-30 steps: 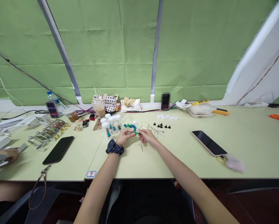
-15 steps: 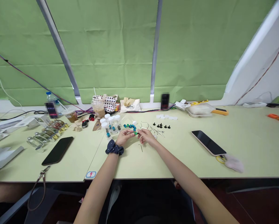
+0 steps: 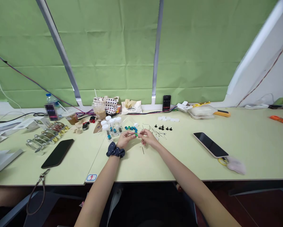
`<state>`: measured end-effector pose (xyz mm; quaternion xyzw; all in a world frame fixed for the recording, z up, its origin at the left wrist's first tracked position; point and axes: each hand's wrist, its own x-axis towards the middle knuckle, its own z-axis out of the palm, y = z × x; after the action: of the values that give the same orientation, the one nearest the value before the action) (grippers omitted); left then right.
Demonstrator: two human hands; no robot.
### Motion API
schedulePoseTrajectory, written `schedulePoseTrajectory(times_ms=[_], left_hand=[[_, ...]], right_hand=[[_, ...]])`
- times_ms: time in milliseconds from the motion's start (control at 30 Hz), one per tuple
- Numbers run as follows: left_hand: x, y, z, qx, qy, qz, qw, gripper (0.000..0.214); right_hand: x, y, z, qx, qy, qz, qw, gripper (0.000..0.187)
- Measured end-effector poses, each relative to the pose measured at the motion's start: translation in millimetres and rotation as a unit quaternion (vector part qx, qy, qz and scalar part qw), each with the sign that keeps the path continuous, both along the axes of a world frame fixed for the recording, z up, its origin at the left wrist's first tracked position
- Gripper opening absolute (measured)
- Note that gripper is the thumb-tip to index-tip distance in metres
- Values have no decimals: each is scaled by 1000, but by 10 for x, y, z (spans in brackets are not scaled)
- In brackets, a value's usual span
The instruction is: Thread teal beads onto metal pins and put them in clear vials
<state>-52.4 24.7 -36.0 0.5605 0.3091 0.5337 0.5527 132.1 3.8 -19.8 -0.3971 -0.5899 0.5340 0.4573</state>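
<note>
A small green piece is pinched between the fingertips of my left hand and my right hand. Both hands are closed and meet just above the table; the piece's exact kind is too small to make out. Just beyond my fingers lie several shiny blue and green pieces. Clear jars with white lids stand to the far left of my left hand, some with blue-green parts inside. Thin metal rods are scattered beyond my right hand. Another thin dark rod lies nearer me, below the hands.
Small black flanged parts and white caps lie at the back right. A dark phone lies left, another phone right. A rack of glass jars, an iced drink cup and an upright phone timer stand farther back.
The green piece has shifted slightly between my fingertips, and my right fingers have moved a little. My hands otherwise stay in place; the whole view has shifted slightly.
</note>
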Motion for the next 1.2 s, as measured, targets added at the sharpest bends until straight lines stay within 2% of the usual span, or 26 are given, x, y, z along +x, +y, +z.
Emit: schedulePoseTrajectory(times_ms=[67,233,400,600,767,900,1067,1200], left_hand=[[2,2,-1,-1,-3,-7,1000,26],[2,8,-16,-17,-6,-23,1000,26],[-9,10,-20,-2,-7,-3,1000,26],[3,-1,-9,-14,-2,-13,1000,29],[3,-10,7,-2,-3,-3,1000,28],[7,-15,11,-8,-3,-11,1000,29],[5,-10,11,-4,-3,-4,1000,28],[8,-9,7,-11,-3,-11,1000,29]], right_hand=[[8,11,-15,11,-3,7,1000,38],[7,49,-50,-45,-25,14,999,48],[8,23,-25,15,-12,7,1000,38],[-2,60,-65,-41,-23,19,999,45],[7,29,-37,23,-10,6,1000,38],[8,31,-37,-20,-22,25,999,41],[3,26,-37,6,-2,17,1000,37],[2,27,-30,-27,-7,22,999,40]])
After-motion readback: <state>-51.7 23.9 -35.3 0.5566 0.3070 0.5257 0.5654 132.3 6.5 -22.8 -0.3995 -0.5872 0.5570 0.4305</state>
